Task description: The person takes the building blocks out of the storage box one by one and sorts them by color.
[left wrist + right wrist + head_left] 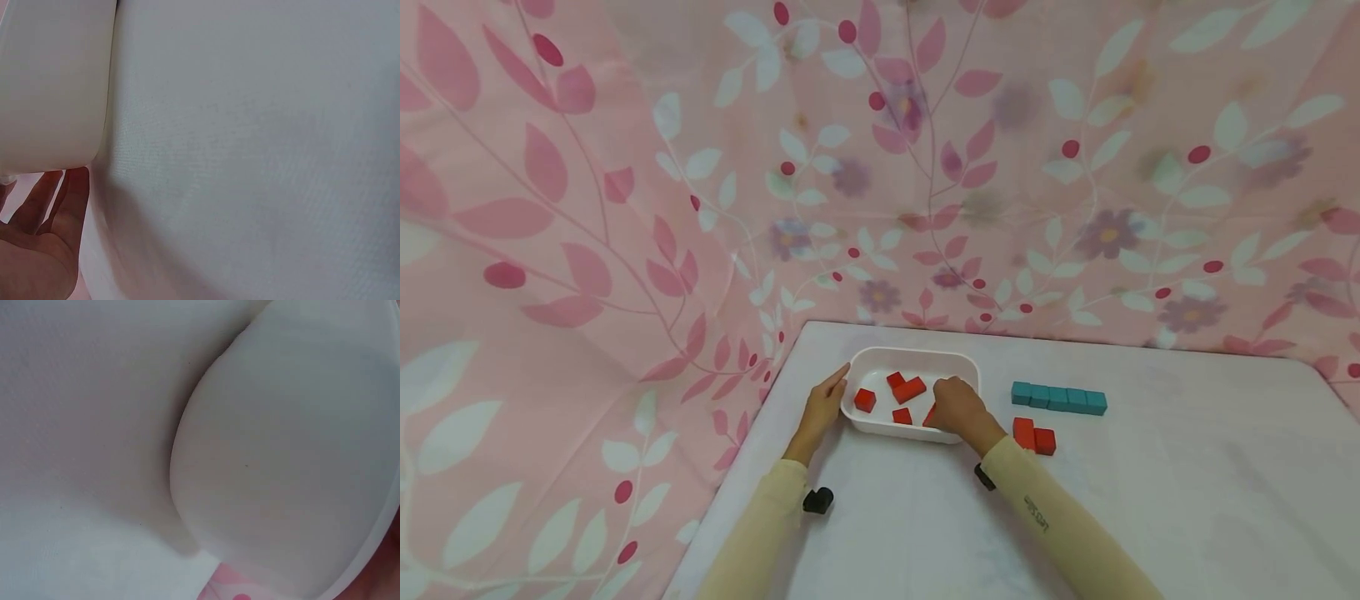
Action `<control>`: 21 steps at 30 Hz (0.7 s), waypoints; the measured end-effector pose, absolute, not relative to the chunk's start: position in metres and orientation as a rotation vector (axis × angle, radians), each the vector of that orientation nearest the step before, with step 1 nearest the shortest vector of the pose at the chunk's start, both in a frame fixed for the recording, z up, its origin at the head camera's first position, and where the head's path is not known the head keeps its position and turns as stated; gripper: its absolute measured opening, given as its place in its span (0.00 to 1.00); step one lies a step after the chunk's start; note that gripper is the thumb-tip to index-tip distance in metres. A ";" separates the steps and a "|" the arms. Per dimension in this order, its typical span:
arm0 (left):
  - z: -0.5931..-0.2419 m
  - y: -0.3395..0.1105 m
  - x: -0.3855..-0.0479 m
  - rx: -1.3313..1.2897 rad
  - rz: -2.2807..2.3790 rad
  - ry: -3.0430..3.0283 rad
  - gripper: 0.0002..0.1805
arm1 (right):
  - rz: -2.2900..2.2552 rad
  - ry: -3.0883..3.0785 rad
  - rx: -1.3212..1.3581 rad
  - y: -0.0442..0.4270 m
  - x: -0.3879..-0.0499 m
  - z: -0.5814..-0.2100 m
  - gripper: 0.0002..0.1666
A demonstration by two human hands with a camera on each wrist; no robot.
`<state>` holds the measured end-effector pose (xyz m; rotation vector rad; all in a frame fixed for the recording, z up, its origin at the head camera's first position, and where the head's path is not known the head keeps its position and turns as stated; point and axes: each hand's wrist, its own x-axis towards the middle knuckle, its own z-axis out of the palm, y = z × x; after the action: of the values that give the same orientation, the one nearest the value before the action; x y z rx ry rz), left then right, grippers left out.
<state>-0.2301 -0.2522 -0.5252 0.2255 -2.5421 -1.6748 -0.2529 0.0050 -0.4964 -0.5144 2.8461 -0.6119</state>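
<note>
A white plastic tray point(917, 357) stands on the table with several red blocks in it, among them a cube point(865, 401) at its left and a longer block point(909, 390) in the middle. My left hand point(820, 412) is at the tray's left end; in the left wrist view its extended fingers point(70, 203) touch the outer wall. Over the right end, my right hand point(961, 408) reaches inside with bent fingers and pinches a red block point(929, 415), mostly covered by the hand. The right wrist view shows mainly the tray's outer wall point(287, 450).
Right of the tray lies a row of teal cubes point(1058, 398) set end to end. Nearer me, two red blocks point(1024, 432) sit side by side, close to my right forearm. A pink floral cloth point(925, 208) hangs behind and to the left of the white table point(1187, 483).
</note>
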 end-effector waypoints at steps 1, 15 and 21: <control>-0.525 -0.252 -0.230 0.230 -1.677 -2.543 0.22 | -0.615 2.848 -0.527 0.005 -0.254 -0.497 0.21; -0.524 -0.252 -0.231 0.244 -1.678 -2.552 0.22 | -0.988 2.866 -0.742 0.033 -0.251 -0.494 0.44; -0.527 -0.253 -0.231 0.242 -1.686 -2.553 0.22 | -1.049 2.889 -0.807 0.064 -0.239 -0.480 0.42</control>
<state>-0.2310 -0.2533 -0.5271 0.2423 -2.5533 -1.6864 -0.2391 0.0644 -0.4801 -0.8066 2.8890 -1.0487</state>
